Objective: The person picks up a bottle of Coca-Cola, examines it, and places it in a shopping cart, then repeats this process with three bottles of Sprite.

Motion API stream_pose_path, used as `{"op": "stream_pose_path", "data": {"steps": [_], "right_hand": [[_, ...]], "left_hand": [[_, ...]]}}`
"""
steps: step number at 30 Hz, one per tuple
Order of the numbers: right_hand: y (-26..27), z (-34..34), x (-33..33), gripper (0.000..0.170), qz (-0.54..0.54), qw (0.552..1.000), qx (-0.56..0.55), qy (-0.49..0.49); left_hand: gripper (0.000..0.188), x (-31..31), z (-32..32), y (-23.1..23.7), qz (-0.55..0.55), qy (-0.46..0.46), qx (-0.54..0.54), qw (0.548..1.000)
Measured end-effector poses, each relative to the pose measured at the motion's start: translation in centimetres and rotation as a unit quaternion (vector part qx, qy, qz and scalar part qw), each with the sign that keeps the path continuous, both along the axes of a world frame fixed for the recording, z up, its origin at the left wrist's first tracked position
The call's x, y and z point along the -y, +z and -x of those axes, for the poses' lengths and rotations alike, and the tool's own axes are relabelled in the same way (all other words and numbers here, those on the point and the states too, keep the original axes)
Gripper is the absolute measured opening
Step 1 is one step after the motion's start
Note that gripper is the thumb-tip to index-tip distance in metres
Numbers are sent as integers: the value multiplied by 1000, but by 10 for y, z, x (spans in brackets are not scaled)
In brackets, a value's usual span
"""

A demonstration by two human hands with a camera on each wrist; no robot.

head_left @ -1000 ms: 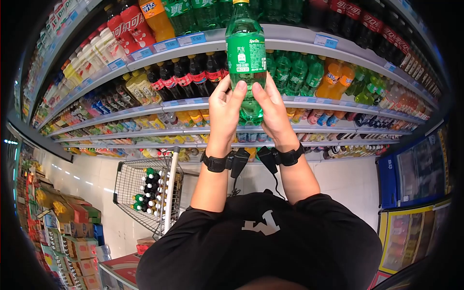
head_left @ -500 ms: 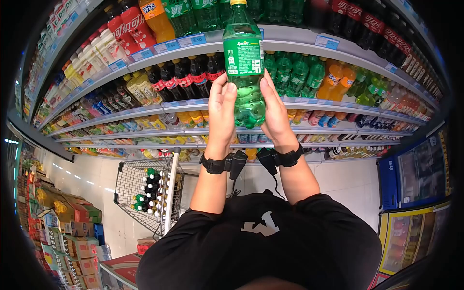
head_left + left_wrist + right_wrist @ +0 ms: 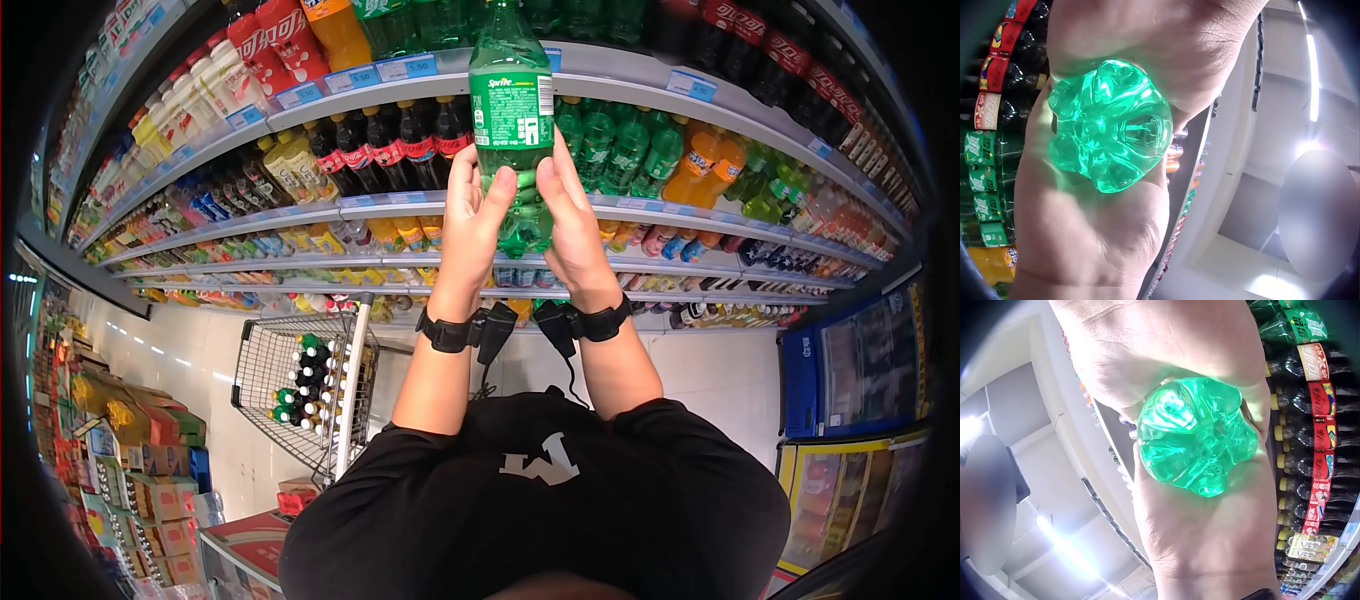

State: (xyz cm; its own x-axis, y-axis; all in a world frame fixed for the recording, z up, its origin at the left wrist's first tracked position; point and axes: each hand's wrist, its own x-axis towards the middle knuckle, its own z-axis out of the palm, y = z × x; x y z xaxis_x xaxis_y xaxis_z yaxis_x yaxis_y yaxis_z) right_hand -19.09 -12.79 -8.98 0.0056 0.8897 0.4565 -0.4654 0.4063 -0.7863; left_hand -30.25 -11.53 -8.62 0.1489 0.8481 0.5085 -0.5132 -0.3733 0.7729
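Observation:
A green Sprite bottle (image 3: 512,110) is held up in front of the shelves, its printed back label and barcode facing the head camera. My left hand (image 3: 470,220) grips its lower half from the left, thumb laid along the near side. From the right, my right hand (image 3: 574,225) holds the same part, thumb also in front. The fingers behind the bottle are mostly hidden. In the left wrist view the lobed base of the bottle (image 3: 1110,131) shows between both palms; the right wrist view has that base (image 3: 1197,437) too. The cap is cut off by the head frame's top edge.
Drink shelves (image 3: 400,205) curve across the front, with cola bottles (image 3: 380,150), more green bottles (image 3: 625,140) and orange soda (image 3: 700,165). A wire cart (image 3: 300,390) with several bottles stands at left. Stacked boxes (image 3: 150,470) are behind it; a blue cooler (image 3: 800,375) stands at right.
The bottle has turned in the hands: its label has rotated leftward, bringing the small print and barcode forward. Both hands keep their hold, thumbs shifting slightly. The head view has moved a little.

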Motion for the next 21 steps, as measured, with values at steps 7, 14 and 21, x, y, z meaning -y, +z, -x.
{"op": "stream_pose_path", "data": {"steps": [7, 14, 21], "right_hand": [[3, 2, 0, 70, 6, 1000, -7, 7], [7, 4, -1, 70, -14, 1000, -5, -27], [6, 4, -10, 67, -25, 996, 41, -77]], "left_hand": [[44, -2, 2, -1, 0, 10, 0, 1000], [41, -10, 15, -4, -81, 115, -126, 982], [52, -8, 7, -4, -33, 98, -60, 993]]}}
